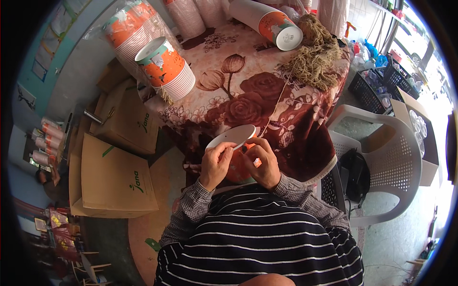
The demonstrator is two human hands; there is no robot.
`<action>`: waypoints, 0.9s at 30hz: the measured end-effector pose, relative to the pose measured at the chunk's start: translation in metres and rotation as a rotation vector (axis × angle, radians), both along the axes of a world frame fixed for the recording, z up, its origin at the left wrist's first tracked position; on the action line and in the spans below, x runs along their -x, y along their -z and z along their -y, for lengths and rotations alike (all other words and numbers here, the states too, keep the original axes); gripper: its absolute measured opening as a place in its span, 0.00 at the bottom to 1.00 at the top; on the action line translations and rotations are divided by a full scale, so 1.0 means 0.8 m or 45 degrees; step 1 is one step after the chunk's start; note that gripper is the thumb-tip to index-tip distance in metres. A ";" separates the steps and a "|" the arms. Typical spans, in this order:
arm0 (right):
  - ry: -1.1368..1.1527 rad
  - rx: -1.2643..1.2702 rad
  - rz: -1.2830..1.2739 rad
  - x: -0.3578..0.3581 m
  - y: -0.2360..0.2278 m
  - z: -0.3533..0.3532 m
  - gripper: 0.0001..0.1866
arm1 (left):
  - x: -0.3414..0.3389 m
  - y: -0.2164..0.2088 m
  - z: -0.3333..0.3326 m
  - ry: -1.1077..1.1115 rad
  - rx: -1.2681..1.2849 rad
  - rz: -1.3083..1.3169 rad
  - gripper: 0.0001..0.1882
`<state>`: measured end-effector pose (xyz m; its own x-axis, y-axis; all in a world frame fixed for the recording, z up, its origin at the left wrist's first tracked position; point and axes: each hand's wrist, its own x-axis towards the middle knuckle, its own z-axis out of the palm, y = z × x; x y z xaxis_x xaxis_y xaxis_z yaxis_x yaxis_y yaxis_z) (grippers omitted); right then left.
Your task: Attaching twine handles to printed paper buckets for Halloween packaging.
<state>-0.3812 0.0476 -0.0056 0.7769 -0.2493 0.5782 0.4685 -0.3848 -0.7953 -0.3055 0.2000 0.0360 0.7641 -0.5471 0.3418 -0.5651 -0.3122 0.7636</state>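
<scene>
Between my hands, over my lap, is an orange and white paper tub [238,171], its round white end [234,135] tilted upward. My left hand [217,165] is closed, thumb and forefinger pinched at the near rim. On the other side, my right hand [264,164] is curled against the rim and orange wall. Beige twine [276,107] runs from a tangled heap of twine [315,57] across the table down to my right fingers; I cannot tell whether they pinch it. My fingers hide part of the tub's side.
A flowered cloth covers the table [210,107]. On it stand stacked paper tubs [167,69], bagged tubs [129,28] and a lying stack [267,24]. Cardboard boxes [114,176] are at left. A white plastic chair [405,162] and black crates [369,90] stand at right.
</scene>
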 end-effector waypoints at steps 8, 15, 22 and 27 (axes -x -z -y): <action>0.046 0.105 0.034 -0.001 -0.002 0.000 0.07 | -0.007 0.000 -0.003 0.118 0.032 -0.078 0.13; 0.115 0.361 0.025 0.000 -0.005 0.010 0.08 | -0.040 -0.008 -0.001 0.360 -0.321 -0.461 0.14; 0.158 0.935 -0.190 0.004 -0.035 0.041 0.14 | -0.033 -0.008 0.008 0.244 -0.039 -0.329 0.09; 0.255 0.873 -0.127 -0.040 -0.056 0.056 0.10 | -0.038 -0.003 0.007 0.161 -0.018 -0.437 0.09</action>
